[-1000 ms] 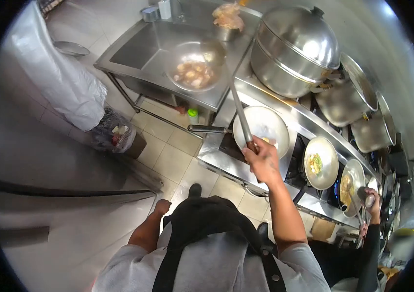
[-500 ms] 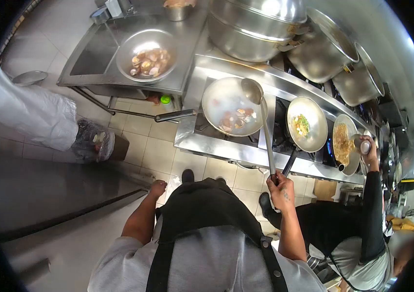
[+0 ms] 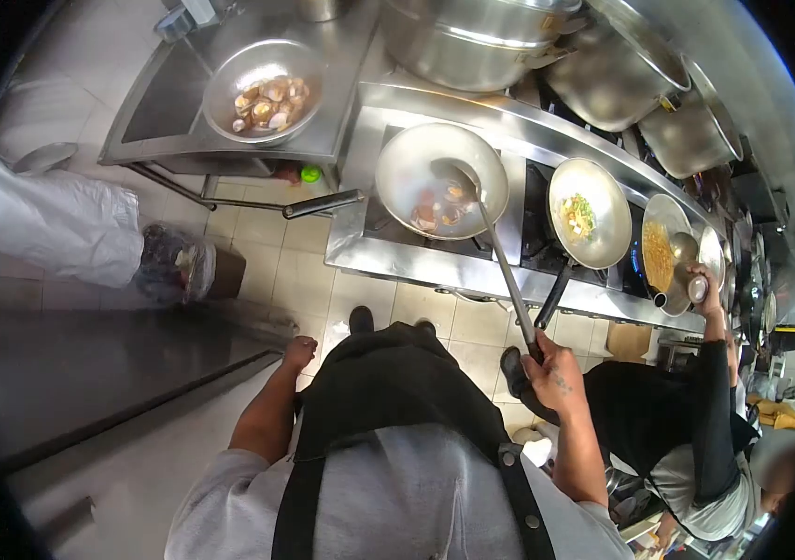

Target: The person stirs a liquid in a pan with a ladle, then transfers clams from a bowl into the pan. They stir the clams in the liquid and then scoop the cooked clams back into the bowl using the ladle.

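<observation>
My right hand [image 3: 556,375] is wrapped round the handle of a long ladle [image 3: 506,266]. The ladle's bowl dips into a large steaming wok [image 3: 395,182] on the stove, beside pieces of shellfish [image 3: 430,213] in the wok's lower part. Steam blurs some of the contents. At my left side, my left hand [image 3: 300,353] hangs low with its fingers curled in, and I see nothing in it. The wok's dark handle [image 3: 323,203] points left, above that hand and apart from it.
A steel bowl [image 3: 220,89] of clams [image 3: 271,105] stands on the left counter. Right of the wok are a pan [image 3: 607,224] with chopped greens and another pan [image 3: 663,210] with brown food, where a co-worker's hand [image 3: 710,291] works. Large pots [image 3: 603,84] line the back.
My right hand has moved slightly right and down. The ladle's bowl has gone from the wok's upper right rim into the wok, near the shellfish. The whole view has shifted a little.
</observation>
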The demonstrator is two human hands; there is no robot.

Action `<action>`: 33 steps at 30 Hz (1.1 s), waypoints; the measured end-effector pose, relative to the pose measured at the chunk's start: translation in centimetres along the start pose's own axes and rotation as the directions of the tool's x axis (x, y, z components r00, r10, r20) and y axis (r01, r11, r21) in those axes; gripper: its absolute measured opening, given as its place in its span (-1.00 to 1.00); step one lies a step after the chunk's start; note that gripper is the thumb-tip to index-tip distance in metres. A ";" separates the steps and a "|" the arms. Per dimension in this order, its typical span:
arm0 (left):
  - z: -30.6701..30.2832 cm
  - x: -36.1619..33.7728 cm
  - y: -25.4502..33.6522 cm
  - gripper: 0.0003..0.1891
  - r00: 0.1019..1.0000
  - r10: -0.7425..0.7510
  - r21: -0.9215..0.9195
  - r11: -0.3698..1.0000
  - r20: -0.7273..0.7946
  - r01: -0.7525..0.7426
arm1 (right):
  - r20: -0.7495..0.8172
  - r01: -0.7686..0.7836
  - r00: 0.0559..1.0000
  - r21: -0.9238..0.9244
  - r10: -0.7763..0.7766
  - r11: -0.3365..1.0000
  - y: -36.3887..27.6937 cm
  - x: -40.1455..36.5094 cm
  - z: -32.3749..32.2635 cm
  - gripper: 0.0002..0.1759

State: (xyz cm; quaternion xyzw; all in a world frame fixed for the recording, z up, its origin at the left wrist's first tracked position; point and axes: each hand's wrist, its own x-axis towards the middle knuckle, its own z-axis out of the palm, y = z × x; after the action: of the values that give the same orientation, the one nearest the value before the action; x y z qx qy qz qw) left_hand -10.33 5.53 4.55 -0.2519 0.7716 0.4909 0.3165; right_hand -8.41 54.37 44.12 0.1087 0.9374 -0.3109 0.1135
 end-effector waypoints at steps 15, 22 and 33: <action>1.0 1.5 -3.6 -0.79 0.992 0.124 0.030 0.992 -0.009 -0.123 | 0.250 -0.172 0.953 -0.020 0.171 0.985 -2.0 -0.6 -4.5 -0.71; 1.0 -0.8 0.9 -0.84 0.998 0.026 0.049 0.998 0.059 -0.028 | 0.403 -0.348 0.902 0.463 0.156 0.815 -0.5 2.4 -0.1 -0.90; 1.1 2.2 -6.4 -0.90 0.958 0.279 0.175 0.942 0.060 -0.286 | 0.425 -0.343 0.899 0.536 0.103 0.771 -0.9 2.1 1.0 -0.95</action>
State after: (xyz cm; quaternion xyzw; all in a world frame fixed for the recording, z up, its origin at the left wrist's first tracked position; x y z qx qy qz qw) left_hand -7.10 3.84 -1.22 -0.1004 0.8358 0.4629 0.2776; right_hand -10.49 53.34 43.24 0.1906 0.7313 -0.5895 0.2854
